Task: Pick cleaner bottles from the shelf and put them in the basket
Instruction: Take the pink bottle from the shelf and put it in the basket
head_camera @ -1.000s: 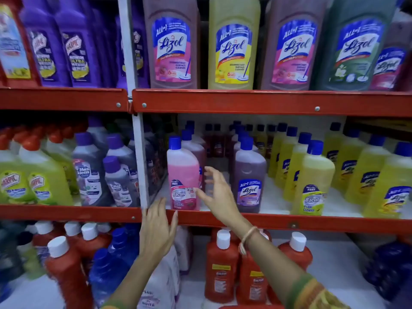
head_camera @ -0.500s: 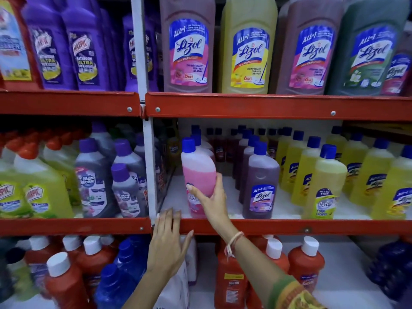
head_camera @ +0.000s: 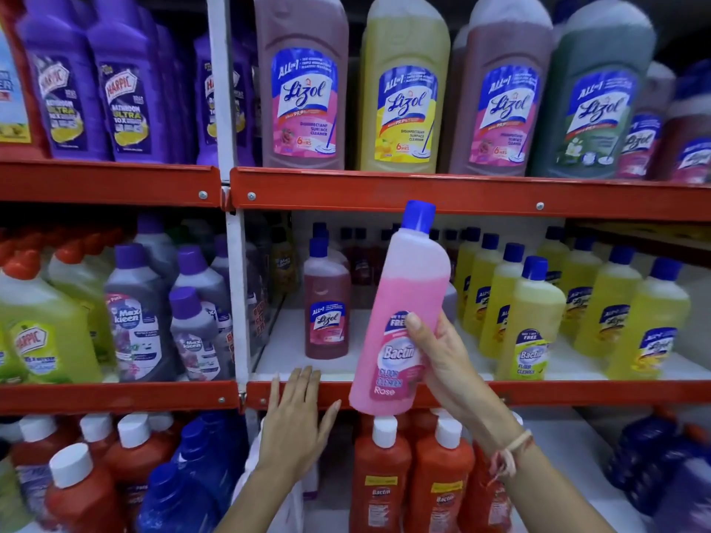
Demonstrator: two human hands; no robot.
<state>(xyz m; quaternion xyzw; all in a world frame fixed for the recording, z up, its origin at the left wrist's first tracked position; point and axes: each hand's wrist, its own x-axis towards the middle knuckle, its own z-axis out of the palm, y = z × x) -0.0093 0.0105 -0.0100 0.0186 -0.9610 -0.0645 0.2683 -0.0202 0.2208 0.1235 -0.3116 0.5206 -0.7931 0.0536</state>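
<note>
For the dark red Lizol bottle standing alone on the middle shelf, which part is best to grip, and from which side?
Probably the flat body of the dark red Lizol bottle, just above its label, coming straight from the front. It stands upright near the shelf edge with open space on both sides, and its narrow capped neck gives less hold. The left hand is nearest and empty.
</note>
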